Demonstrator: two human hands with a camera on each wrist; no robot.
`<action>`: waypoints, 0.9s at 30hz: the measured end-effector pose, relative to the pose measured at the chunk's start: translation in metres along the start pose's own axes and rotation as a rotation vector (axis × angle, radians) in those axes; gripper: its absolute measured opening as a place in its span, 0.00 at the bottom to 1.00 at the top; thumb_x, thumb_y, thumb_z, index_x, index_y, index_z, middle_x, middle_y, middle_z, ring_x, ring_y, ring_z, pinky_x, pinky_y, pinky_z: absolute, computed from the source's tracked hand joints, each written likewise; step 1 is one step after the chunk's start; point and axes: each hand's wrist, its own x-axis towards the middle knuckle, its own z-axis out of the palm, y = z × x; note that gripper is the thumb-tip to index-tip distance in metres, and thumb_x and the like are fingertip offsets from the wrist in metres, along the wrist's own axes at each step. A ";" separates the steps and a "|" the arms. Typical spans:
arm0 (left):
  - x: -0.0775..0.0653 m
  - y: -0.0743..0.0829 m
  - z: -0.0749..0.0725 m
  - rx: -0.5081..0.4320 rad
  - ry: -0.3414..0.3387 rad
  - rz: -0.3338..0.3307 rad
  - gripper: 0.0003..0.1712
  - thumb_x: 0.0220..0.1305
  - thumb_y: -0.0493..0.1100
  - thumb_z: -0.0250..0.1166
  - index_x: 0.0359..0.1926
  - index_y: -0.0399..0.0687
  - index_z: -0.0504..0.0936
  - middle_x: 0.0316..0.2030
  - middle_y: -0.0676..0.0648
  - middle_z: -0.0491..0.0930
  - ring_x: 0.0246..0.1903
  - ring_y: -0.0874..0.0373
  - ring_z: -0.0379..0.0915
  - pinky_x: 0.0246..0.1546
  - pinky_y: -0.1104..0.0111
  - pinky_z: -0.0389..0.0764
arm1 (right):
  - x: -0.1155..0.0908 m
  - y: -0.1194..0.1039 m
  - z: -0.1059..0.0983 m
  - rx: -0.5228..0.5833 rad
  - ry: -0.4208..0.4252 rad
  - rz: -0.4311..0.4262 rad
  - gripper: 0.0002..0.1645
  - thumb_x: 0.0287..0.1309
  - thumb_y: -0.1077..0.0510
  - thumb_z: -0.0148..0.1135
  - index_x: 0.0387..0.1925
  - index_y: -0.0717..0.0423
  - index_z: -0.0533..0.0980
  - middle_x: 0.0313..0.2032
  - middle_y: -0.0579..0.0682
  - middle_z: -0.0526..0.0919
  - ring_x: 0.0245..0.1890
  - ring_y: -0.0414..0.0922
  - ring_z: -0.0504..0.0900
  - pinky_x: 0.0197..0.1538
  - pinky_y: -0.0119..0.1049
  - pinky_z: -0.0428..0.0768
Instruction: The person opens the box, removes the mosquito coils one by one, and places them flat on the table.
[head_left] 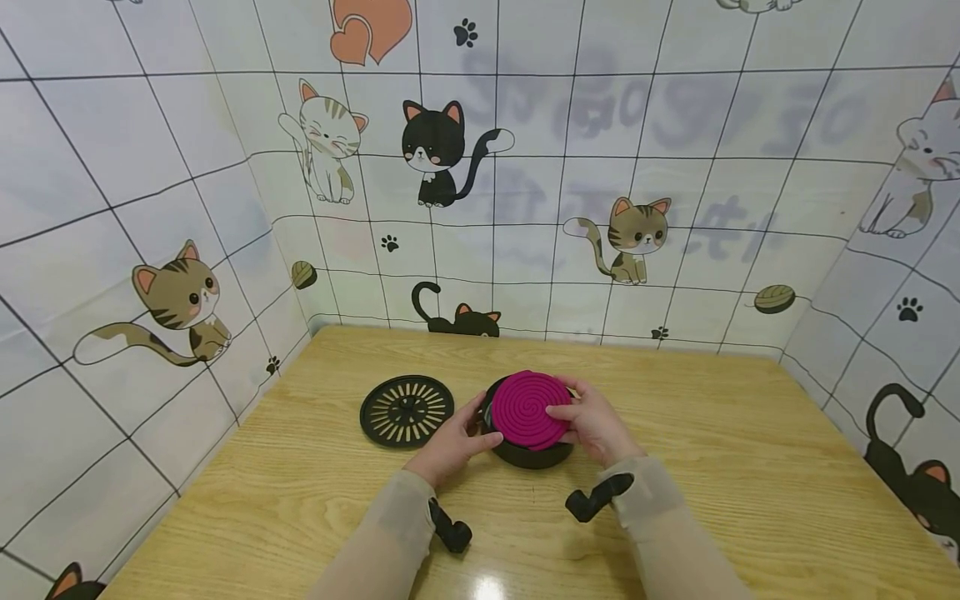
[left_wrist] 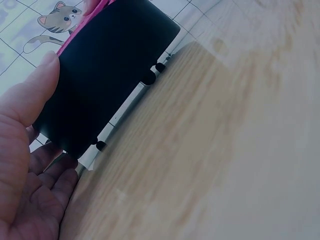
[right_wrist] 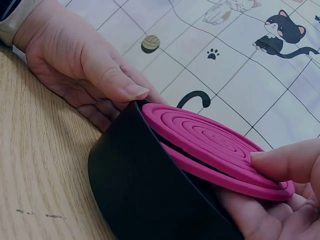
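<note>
A magenta spiral mosquito coil [head_left: 529, 408] lies tilted over the mouth of a round black mosquito coil holder [head_left: 532, 457]. Two layers of the coil part slightly in the right wrist view. My right hand [head_left: 600, 423] pinches the coil's right edge, thumb on top and fingers underneath. On the other side, my left hand [head_left: 453, 446] grips the holder, its thumb at the rim and fingers around the wall. The left wrist view shows the holder's dark wall [left_wrist: 105, 70] and small feet below it. Most of the holder's inside is hidden by the coil.
A black slotted round lid [head_left: 407, 411] with a raised centre lies left of the holder on the wooden table [head_left: 712, 467]. Cat-print sheeting [head_left: 540, 183] rises behind the table and at both sides. Each wrist carries a black bracket [head_left: 600, 497].
</note>
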 end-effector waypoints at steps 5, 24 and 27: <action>0.000 0.000 0.000 0.016 0.008 -0.010 0.52 0.57 0.60 0.68 0.76 0.59 0.50 0.71 0.47 0.58 0.69 0.51 0.54 0.68 0.58 0.58 | -0.001 0.000 0.000 -0.021 0.010 -0.002 0.38 0.61 0.72 0.57 0.70 0.58 0.54 0.49 0.63 0.77 0.30 0.46 0.85 0.32 0.40 0.84; 0.001 -0.002 -0.001 -0.002 -0.005 -0.005 0.53 0.57 0.59 0.69 0.76 0.58 0.49 0.71 0.47 0.58 0.69 0.51 0.54 0.68 0.58 0.57 | -0.005 0.003 -0.005 0.013 -0.003 -0.024 0.36 0.61 0.71 0.57 0.69 0.59 0.58 0.38 0.51 0.83 0.27 0.43 0.85 0.30 0.35 0.83; 0.002 -0.003 -0.002 -0.006 -0.009 0.000 0.53 0.57 0.59 0.69 0.76 0.58 0.49 0.71 0.47 0.58 0.69 0.52 0.54 0.68 0.58 0.57 | -0.004 0.004 -0.006 0.025 0.001 -0.027 0.36 0.60 0.71 0.57 0.69 0.59 0.58 0.37 0.50 0.83 0.27 0.42 0.84 0.29 0.34 0.83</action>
